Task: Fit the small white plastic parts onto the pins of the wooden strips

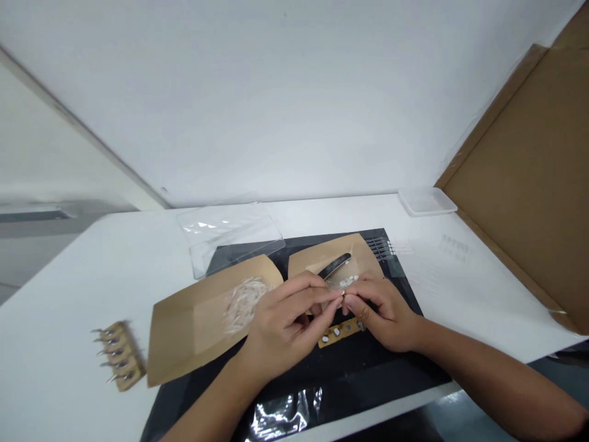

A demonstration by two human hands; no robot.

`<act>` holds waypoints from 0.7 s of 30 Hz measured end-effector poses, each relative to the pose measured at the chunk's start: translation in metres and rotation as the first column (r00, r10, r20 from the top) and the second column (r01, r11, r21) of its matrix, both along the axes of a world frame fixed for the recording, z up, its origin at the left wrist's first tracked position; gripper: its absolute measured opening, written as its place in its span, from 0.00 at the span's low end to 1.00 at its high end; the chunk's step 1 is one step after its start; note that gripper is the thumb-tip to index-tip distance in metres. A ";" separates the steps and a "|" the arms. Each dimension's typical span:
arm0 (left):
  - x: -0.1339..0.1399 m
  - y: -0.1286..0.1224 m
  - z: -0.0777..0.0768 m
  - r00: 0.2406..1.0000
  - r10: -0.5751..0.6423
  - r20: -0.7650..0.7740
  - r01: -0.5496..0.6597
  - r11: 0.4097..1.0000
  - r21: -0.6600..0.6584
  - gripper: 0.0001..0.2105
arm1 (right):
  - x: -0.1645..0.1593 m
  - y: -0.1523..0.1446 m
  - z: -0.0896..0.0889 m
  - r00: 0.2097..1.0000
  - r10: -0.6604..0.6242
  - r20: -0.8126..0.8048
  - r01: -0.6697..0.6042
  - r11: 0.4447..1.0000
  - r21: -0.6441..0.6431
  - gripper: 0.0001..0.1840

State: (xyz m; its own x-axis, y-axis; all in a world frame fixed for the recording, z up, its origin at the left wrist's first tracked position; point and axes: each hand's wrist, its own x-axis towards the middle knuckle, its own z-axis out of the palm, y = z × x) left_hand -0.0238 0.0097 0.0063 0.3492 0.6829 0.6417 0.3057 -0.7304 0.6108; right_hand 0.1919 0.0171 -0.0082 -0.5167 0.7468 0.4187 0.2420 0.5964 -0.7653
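My left hand (pixel 289 313) and my right hand (pixel 380 310) meet over the black mat (pixel 294 380), fingertips pinched together around a tiny white piece (pixel 342 293) whose kind is too small to make out. Just beneath them lies a yellow strip (pixel 330 336) with round holes, some filled with white bits; my right hand covers its far end. Behind the fingers, a cardboard tray (pixel 317 255) holds small white pieces (pixel 350 280) and black-handled tweezers (pixel 335 266). Left of my left hand, another cardboard tray (pixel 184 319) contains a heap of thin whitish strips (pixel 246 302).
A yellow block with several metal pins (pixel 120 356) stands at the left. Clear plastic sheets (pixel 230 236) lie behind the trays. Dark sticks with white ends (pixel 380 248) rest at the mat's right edge. A translucent container (pixel 427 201) and large cardboard (pixel 529 184) are at the right.
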 end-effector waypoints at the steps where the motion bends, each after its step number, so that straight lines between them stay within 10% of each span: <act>1: 0.000 0.000 0.000 1.000 -0.001 -0.005 0.001 1.000 0.019 0.08 | 0.000 0.000 0.001 1.000 0.007 -0.015 -0.007 0.999 -0.031 0.21; 12: -0.004 0.004 -0.001 0.998 -0.055 -0.022 0.057 0.995 0.079 0.11 | 0.003 -0.002 0.000 0.937 0.098 -0.335 -0.281 0.782 -0.557 0.22; 21: -0.002 0.003 0.002 0.999 -0.042 -0.034 0.045 0.992 0.118 0.08 | 0.005 -0.001 -0.001 0.914 0.134 -0.383 -0.363 0.694 -0.622 0.23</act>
